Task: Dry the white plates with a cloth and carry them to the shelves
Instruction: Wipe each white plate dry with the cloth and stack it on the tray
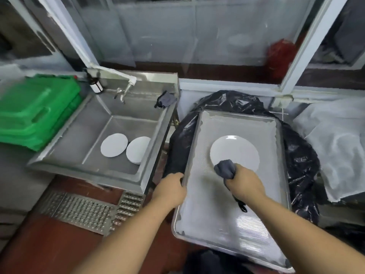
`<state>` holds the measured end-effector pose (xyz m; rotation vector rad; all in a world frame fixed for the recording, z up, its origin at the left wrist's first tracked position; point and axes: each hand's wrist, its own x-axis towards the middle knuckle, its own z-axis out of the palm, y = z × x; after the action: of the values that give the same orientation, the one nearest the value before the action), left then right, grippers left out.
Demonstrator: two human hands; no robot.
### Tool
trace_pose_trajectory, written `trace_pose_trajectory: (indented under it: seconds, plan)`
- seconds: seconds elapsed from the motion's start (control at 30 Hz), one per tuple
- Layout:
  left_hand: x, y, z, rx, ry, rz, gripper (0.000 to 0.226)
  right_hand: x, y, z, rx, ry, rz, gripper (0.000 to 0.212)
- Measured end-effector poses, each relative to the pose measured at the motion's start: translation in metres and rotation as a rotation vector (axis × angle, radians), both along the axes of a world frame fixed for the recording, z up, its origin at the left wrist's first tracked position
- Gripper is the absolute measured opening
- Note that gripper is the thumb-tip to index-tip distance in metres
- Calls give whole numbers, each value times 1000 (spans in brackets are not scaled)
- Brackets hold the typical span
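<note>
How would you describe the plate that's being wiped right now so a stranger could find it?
Find the big metal tray resting on the black bag, right of the steel sink. One white plate lies on it, alone. Unlike the plates in the sink, the right hand presses a grey cloth on its near edge.

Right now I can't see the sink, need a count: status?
Left hand grips tray edge. Right hand wipes plate with cloth. More plates wait in sink.

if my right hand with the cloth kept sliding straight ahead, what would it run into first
Nothing on the white plate itself; your right hand and cloth would likely cross it and meet the tray's far rim, though depth is uncertain.
</note>
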<state>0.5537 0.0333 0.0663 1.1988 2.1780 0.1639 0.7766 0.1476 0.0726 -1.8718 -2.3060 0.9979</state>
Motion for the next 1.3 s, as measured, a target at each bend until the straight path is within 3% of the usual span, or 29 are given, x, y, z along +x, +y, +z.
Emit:
trace_pose_trajectory:
  seconds: [0.5,0.73,1.0,1.3]
  plan:
    - [-134,-285,22,24,176,271,48,-204,-220,12,228,-147,725,13]
    - [-178,-370,29,-33,193,437,42,-297,-282,16,300,-249,997,37]
    - [-230,-402,22,-86,160,620,43,-398,-302,14,324,-271,1209,45]
    - [-337,-357,22,-173,150,751,44,-521,-250,2,287,-212,1316,43]
